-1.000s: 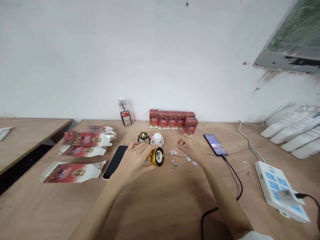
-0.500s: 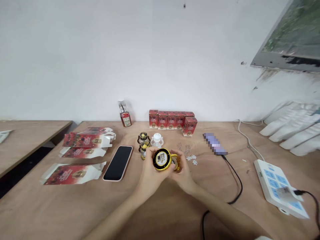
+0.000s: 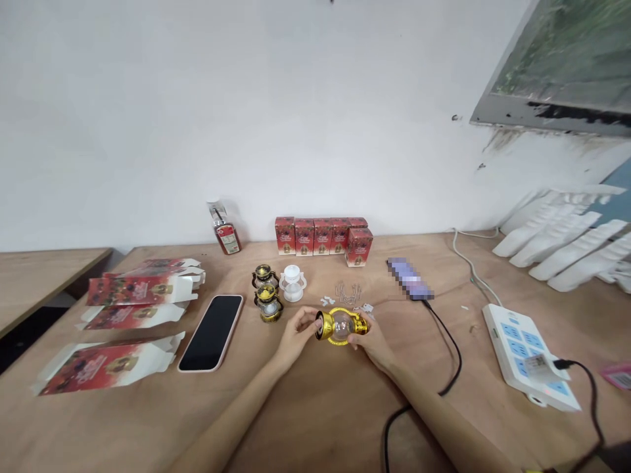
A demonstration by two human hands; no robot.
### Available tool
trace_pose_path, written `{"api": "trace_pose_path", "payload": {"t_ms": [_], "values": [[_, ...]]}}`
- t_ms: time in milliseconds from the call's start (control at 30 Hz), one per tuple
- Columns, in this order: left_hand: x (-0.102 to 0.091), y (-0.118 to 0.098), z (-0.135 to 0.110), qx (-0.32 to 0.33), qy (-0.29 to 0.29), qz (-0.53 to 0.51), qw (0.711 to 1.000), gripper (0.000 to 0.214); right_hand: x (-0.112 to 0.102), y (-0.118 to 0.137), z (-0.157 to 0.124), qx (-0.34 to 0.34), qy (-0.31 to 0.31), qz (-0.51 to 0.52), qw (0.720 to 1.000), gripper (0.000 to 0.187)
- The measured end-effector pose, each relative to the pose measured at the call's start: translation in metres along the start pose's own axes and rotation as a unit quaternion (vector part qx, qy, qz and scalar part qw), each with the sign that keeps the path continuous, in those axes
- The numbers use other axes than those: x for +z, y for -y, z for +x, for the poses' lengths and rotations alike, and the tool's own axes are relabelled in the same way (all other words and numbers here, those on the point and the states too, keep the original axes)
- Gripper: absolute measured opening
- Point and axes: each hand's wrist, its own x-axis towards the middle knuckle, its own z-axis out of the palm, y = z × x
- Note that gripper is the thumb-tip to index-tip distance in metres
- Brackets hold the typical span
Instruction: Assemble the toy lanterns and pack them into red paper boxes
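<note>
Between my two hands a small gold lantern with a clear round globe lies on its side. My left hand has its fingers at the lantern's round base, on the left. The top end, on the right, is gripped by my right hand. Left of them stand a dark bronze lantern, another one behind it, and a white lantern. Just beyond my hands lie small metal pins and white tags.
Red printed boxes stand in a row near the wall, beside a bottle. Flattened boxes and a phone lie left. To the right are a second phone on a black cable and a white power strip.
The gold lantern has turned from base facing me to lying sideways, base to the left. My left hand has shifted to its base end. The whole view has swung slightly right.
</note>
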Motion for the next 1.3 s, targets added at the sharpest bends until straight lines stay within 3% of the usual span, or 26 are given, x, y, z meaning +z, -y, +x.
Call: {"api": "trace_pose_path", "payload": {"t_ms": [200, 533, 867, 1133, 1300], "values": [[-0.002, 0.010, -0.003, 0.035, -0.020, 0.113, 0.993, 0.040, 0.006, 0.006, -0.003, 0.012, -0.028, -0.048, 0.998, 0.043], [-0.001, 0.010, -0.008, 0.100, -0.013, 0.285, 0.953, 0.040, 0.010, 0.006, -0.006, 0.012, -0.069, -0.086, 0.994, 0.041], [0.010, 0.006, 0.005, 0.077, -0.024, 0.266, 0.961, 0.038, -0.001, 0.010, -0.002, 0.019, -0.076, -0.088, 0.993, 0.039], [0.008, 0.008, 0.008, 0.053, -0.007, 0.218, 0.975, 0.034, -0.009, 0.005, 0.001, 0.010, -0.082, -0.124, 0.989, 0.052], [0.008, 0.010, 0.009, 0.055, -0.016, 0.199, 0.978, 0.033, -0.013, 0.002, 0.003, 0.000, -0.109, -0.048, 0.993, 0.054]]}}
